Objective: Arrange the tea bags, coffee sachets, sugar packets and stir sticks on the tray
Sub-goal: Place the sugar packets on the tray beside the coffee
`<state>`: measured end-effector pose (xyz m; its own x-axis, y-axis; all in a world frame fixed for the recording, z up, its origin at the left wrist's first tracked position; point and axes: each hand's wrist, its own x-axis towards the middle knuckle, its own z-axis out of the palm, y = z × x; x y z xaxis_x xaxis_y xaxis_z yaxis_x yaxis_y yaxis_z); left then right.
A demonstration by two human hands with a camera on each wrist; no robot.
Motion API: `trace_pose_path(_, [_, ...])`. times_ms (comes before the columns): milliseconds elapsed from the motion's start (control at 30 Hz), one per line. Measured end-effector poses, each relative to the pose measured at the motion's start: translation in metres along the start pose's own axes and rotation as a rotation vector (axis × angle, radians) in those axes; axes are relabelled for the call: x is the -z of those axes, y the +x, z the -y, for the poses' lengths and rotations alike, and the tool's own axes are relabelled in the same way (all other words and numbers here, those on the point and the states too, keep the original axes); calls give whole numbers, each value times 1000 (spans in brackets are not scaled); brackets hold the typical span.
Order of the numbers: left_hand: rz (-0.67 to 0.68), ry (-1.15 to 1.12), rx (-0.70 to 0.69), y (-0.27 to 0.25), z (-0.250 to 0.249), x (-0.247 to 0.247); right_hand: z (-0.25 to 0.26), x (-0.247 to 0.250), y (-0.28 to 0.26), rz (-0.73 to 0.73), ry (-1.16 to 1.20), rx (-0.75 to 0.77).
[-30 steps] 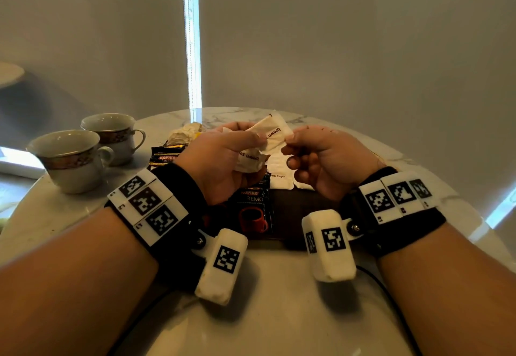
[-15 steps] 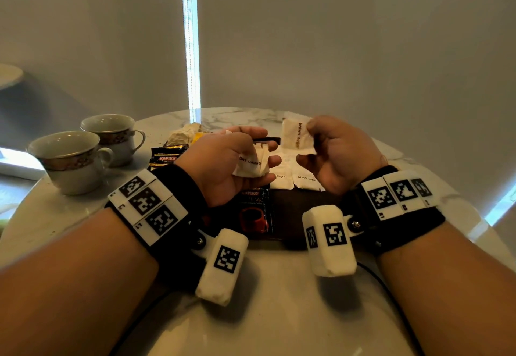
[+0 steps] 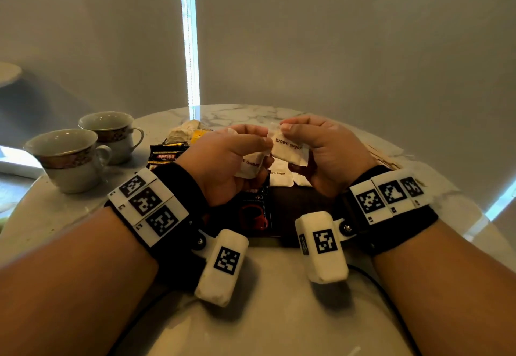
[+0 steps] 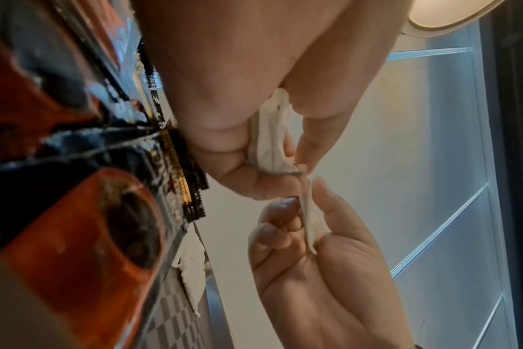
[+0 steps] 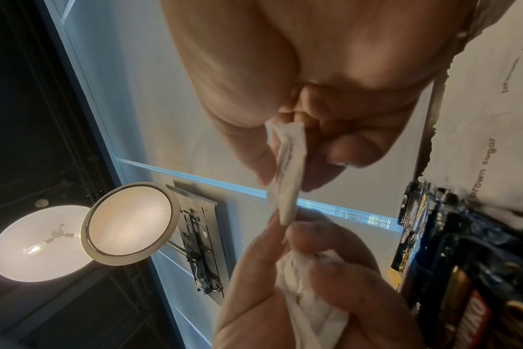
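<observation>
Both hands hover over the dark tray (image 3: 296, 207). My right hand (image 3: 290, 143) pinches one white brown-sugar packet (image 3: 287, 150) between thumb and fingers, its edge reaching my left thumb. My left hand (image 3: 261, 157) grips a small bunch of sugar packets (image 3: 250, 167), seen edge-on as sugar packets (image 4: 269, 141) in the left wrist view. The pinched packet (image 5: 290, 170) hangs from the right fingers above the left hand's bunch (image 5: 308, 295). On the tray lie more sugar packets (image 3: 279, 178) and a black-and-red coffee sachet (image 3: 254, 211).
Two patterned teacups (image 3: 69, 157) (image 3: 111, 132) stand at the table's left. Loose Kopiko sachets (image 3: 164, 156) and crumpled tea bags (image 3: 185, 132) lie behind my left hand. Thin wooden stir sticks (image 3: 384, 154) show past my right wrist. The round marble table (image 3: 265, 313) curves away on all sides.
My right hand pulled one packet away from the left hand's bunch, then turned it print-up and brought it back against the left thumb. The left hand stayed in place.
</observation>
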<state>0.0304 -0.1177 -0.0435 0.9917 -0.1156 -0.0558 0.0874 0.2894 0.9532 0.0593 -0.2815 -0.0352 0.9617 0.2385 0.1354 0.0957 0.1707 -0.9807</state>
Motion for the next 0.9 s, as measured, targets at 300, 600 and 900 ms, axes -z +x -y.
trace_pose_path(300, [-76,-92,-54,1,-2,2,-7,16,12,-57,-59,-49])
trace_pose_path(600, [-134,-176,-39,1,-6,5,-21,45,25,-134,-59,-534])
trace_pose_path(900, [-142,-183,-29,-1,-8,4,-21,49,26,-51,-204,-609])
